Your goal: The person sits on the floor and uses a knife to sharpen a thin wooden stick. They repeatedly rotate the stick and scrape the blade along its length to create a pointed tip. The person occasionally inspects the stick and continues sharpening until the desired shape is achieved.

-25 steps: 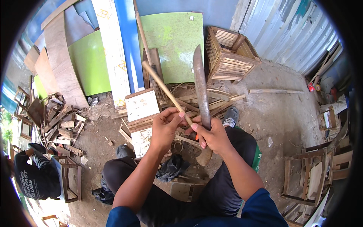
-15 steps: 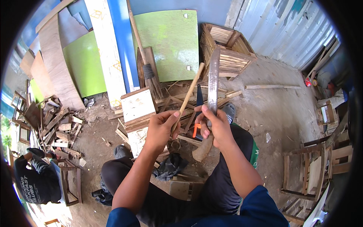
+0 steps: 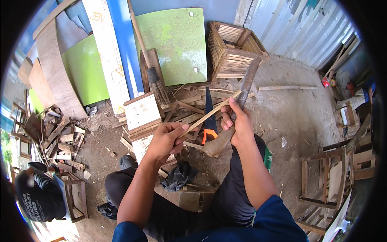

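A thin pale wooden stick (image 3: 206, 115) runs slantwise between my hands. Its near end is pinched between the thumb and fingers of my left hand (image 3: 165, 141). My right hand (image 3: 242, 126) is closed around a machete (image 3: 250, 76) where the blade meets its thick wooden handle (image 3: 219, 144). The blade points away and slightly right. My right thumb lies against the stick's far part, which crosses the base of the blade. Behind the stick, a handsaw (image 3: 208, 107) with an orange handle rests among wood scraps.
A white-topped wooden block (image 3: 143, 111) stands ahead, beside a broom (image 3: 155, 82). A slatted crate (image 3: 236, 52) sits farther back. Piled scrap wood (image 3: 60, 135) and a seated person (image 3: 38, 193) are at left; wooden frames (image 3: 324, 181) stand at right. A black plastic bag (image 3: 180, 176) lies between my legs.
The stick has swung from steep to slanting right, its far part now at my right thumb and the blade. The machete has tilted right. The view has shifted slightly.
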Demonstrator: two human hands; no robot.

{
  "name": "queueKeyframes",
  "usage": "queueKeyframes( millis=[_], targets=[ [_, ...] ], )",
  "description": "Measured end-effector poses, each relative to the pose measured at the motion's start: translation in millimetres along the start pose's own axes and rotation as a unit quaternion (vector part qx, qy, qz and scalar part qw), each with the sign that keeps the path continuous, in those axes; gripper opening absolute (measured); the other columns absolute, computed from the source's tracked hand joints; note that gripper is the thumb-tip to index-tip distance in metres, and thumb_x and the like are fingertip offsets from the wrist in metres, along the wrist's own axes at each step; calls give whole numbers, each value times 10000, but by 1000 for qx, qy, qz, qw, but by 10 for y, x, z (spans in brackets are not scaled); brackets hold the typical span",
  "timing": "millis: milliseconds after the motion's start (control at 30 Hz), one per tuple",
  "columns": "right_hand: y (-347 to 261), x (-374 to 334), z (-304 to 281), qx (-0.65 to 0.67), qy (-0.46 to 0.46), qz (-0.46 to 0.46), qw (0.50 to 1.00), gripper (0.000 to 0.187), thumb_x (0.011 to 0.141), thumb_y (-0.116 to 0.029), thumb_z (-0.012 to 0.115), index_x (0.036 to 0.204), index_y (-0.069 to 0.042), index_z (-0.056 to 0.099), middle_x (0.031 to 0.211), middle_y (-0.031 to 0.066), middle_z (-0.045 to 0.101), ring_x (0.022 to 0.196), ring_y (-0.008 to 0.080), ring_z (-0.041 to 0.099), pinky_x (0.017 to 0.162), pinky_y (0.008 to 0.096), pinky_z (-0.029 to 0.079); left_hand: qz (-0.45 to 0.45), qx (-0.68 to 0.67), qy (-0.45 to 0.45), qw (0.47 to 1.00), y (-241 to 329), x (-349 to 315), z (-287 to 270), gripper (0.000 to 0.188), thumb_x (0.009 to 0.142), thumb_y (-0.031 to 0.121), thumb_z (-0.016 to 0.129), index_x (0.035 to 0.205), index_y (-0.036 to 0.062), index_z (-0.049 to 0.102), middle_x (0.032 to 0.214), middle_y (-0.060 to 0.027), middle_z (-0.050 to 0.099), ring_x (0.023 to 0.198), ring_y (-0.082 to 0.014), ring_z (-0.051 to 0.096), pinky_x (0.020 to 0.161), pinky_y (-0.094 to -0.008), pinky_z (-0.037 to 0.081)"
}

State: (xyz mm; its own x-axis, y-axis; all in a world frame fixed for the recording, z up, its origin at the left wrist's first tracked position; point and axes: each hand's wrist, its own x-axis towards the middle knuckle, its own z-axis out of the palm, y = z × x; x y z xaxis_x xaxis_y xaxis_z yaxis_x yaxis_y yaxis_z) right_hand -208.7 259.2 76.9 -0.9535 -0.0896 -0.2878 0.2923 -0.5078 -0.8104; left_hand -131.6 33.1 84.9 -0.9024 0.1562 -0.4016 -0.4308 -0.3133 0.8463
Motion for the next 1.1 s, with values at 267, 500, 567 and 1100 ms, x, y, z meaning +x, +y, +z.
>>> queueKeyframes(
  millis=[267,500,567,1100],
  targets=[
    [24,47,-34,29,24,19,999,176,988,-178,708,985,-47,591,867,61,639,536,82,467,487,271,392,71,46,53,995,102,-102,-100,237,1010,154,651,1204,18,644,644,-9,523,485,-84,446,444,-249,328],
    [99,21,18,19,17,42,999,131,987,-142,670,990,-25,610,895,76,646,558,108,484,504,298,420,260,-57,42,963,129,-210,-344,304,1046,203,565,1183,-51,661,825,-141,682,661,-179,643,617,-297,515],
    [177,5,59,18,20,70,997,123,987,-138,661,992,-26,611,878,67,635,556,110,481,512,295,421,315,-9,43,948,120,-250,-386,357,1077,261,550,1204,-54,660,902,-173,693,725,-198,673,692,-314,547],
    [1375,-532,234,-58,-30,399,915,247,1056,-183,499,1246,-28,478,819,120,607,536,108,464,508,282,442,436,-107,144,882,-204,-468,-615,539,1146,352,357,674,94,393,608,-7,312,547,-127,232,546,-335,248]
  ],
)
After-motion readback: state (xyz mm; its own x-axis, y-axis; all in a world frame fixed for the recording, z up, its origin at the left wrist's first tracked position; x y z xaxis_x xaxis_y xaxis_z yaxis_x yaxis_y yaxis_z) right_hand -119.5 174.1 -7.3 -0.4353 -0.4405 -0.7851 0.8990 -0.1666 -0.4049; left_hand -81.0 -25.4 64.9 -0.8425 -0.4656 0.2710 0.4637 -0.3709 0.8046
